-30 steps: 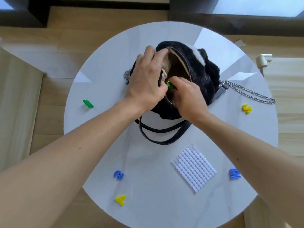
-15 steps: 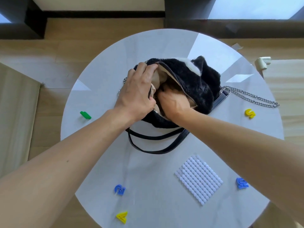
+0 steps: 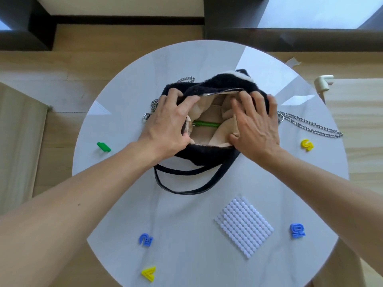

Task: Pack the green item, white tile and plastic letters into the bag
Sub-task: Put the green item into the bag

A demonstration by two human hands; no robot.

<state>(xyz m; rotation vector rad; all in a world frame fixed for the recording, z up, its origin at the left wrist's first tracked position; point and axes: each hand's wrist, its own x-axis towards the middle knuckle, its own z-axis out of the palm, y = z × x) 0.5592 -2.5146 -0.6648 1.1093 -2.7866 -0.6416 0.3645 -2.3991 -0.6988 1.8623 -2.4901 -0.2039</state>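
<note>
A black furry bag lies open in the middle of the round white table, its beige lining showing. A green stick-like item lies inside it. My left hand grips the bag's left rim and my right hand holds the right rim, spreading the mouth. The white studded tile lies near the front right. Plastic letters lie around: green at left, yellow at right, blue front right, blue and yellow front left.
The bag's black strap loops toward me on the table. A silver chain trails off to the right. Wooden floor surrounds the table, with a dark wall base at the back.
My right hand has come out of the bag, leaving the green item inside, and now holds the right rim. The bag's mouth is spread wider.
</note>
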